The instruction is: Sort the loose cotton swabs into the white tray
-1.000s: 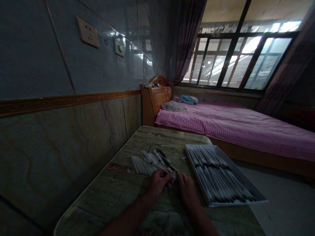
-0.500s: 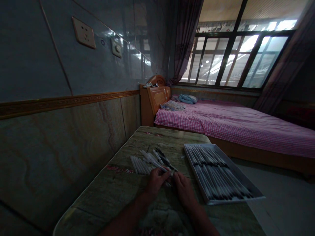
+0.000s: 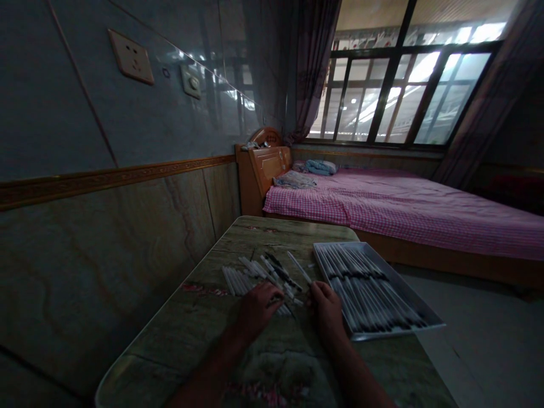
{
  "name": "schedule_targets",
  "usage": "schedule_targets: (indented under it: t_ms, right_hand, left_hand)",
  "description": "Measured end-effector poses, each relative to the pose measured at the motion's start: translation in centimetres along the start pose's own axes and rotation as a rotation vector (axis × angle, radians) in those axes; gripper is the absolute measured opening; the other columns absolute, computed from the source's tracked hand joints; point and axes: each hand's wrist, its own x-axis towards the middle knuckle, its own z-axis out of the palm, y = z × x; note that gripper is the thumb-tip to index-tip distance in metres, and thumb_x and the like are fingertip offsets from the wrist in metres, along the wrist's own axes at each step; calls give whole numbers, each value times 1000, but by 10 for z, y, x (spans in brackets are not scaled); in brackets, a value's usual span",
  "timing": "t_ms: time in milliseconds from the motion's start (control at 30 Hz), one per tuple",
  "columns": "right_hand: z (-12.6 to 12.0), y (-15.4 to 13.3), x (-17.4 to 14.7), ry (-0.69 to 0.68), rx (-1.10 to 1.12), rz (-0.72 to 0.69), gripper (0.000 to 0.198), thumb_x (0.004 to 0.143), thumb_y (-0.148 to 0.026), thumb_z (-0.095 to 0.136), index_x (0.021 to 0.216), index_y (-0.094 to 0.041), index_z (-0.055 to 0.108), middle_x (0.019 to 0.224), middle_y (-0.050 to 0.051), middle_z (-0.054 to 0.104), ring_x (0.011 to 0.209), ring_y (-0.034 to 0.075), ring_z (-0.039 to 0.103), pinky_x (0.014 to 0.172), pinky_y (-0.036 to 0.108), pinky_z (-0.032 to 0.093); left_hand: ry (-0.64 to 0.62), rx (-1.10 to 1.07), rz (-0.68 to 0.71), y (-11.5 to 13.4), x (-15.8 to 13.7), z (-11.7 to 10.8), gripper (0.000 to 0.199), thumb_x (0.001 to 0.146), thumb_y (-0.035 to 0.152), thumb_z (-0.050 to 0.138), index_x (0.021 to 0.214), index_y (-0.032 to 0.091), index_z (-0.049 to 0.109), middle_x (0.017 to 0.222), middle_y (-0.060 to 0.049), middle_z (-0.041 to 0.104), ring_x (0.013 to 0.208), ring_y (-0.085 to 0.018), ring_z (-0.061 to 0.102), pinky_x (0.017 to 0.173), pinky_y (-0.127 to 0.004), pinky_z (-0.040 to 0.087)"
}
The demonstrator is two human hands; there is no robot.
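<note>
My right hand (image 3: 326,309) is closed on the lower end of a slim white pen (image 3: 300,267), which points up and to the left beside the tray. My left hand (image 3: 258,309) is low over the table with its fingers curled, thumb near the fingertips; what it holds, if anything, is hidden. Just beyond it lie several white tubes (image 3: 234,281), pen barrels by their look, in a slanting row. Dark pen parts (image 3: 280,271) and more white pieces are heaped between the two hands. Right of my right hand, a shallow tray (image 3: 425,306) holds many white pens with dark ends in two rows.
The wooden-patterned table (image 3: 178,345) has a rounded edge and stands beside a tiled wall (image 3: 170,209). Behind it is a bed (image 3: 382,198) with a pink checked cover. A small pale piece (image 3: 312,265) lies near the tray.
My hands, which were together over the pen parts, have moved apart. The right one has gone right with the white pen; the left has drawn back left. The view has shifted slightly.
</note>
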Motion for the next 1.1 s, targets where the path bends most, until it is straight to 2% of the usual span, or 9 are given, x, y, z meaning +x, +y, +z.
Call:
schedule_targets:
  t_ms: [100, 267, 433, 633, 767, 833, 900, 1000, 1100]
  right_hand:
    - [3, 0, -2, -1, 54, -28, 37, 63, -53, 72, 75, -20, 60, 54, -6, 56, 44, 10, 47, 40, 21, 32]
    - [4, 0, -1, 20, 113, -56, 36, 62, -50, 73, 75, -20, 58, 53, -6, 55, 44, 10, 47, 42, 21, 35]
    - [4, -1, 0, 30, 110, -60, 33, 59, -46, 74, 73, -19, 60, 52, -6, 55, 45, 10, 46, 42, 21, 34]
    - [7, -2, -1, 45, 129, -44, 31, 57, -43, 74, 72, -19, 62, 54, -5, 57, 46, 10, 47, 43, 21, 35]
    - [3, -1, -1, 38, 122, -16, 31, 58, -44, 74, 74, -20, 62, 59, -4, 60, 47, 11, 49, 41, 22, 34]
    - [2, 1, 0, 10, 106, -19, 32, 60, -44, 74, 77, -20, 63, 61, -4, 61, 48, 11, 50, 42, 22, 34]
    - [2, 3, -1, -33, 103, -23, 32, 61, -44, 75, 78, -20, 64, 60, -4, 60, 48, 11, 49, 43, 22, 35]
    - [5, 7, -4, -91, 76, -27, 32, 62, -45, 75, 78, -19, 65, 57, -5, 58, 47, 10, 47, 44, 22, 35]
    - [6, 9, -8, -118, -1, -33, 34, 63, -46, 75, 80, -17, 67, 60, -3, 60, 49, 10, 47, 45, 22, 35]
  left_hand:
    - [-73, 153, 72, 3, -2, 4, 13, 79, 18, 66, 92, 22, 68, 96, -4, 70, 95, -23, 61, 84, -35, 46]
    - [-143, 277, 201, 15, 9, 28, 21, 82, 16, 62, 102, 22, 66, 110, -5, 67, 106, -22, 56, 92, -37, 43]
    - [-177, 376, 133, 26, 21, 44, 17, 83, 12, 58, 96, 20, 66, 106, -6, 67, 102, -24, 56, 90, -40, 43]
    - [-82, 326, 91, 20, 16, 44, 17, 79, 9, 59, 93, 19, 63, 102, -6, 65, 103, -26, 54, 92, -41, 42]
    - [133, 11, -60, 9, 17, 40, 14, 81, 13, 57, 90, 21, 64, 94, -5, 66, 97, -23, 58, 89, -38, 44]
    - [304, -275, -217, 3, 20, 36, 12, 82, 22, 59, 93, 21, 65, 91, -5, 67, 90, -21, 62, 83, -35, 46]
    - [432, -608, -347, -4, 24, 30, 26, 80, 34, 63, 103, 21, 64, 85, -4, 68, 82, -20, 65, 74, -31, 49]
    - [504, -998, -471, -13, 27, 19, 52, 70, 43, 72, 115, 20, 61, 76, -2, 69, 69, -15, 65, 62, -24, 48]
    - [525, -1275, -563, -18, 28, 9, 52, 63, 39, 79, 109, 19, 64, 76, -1, 69, 64, -11, 64, 56, -19, 47]
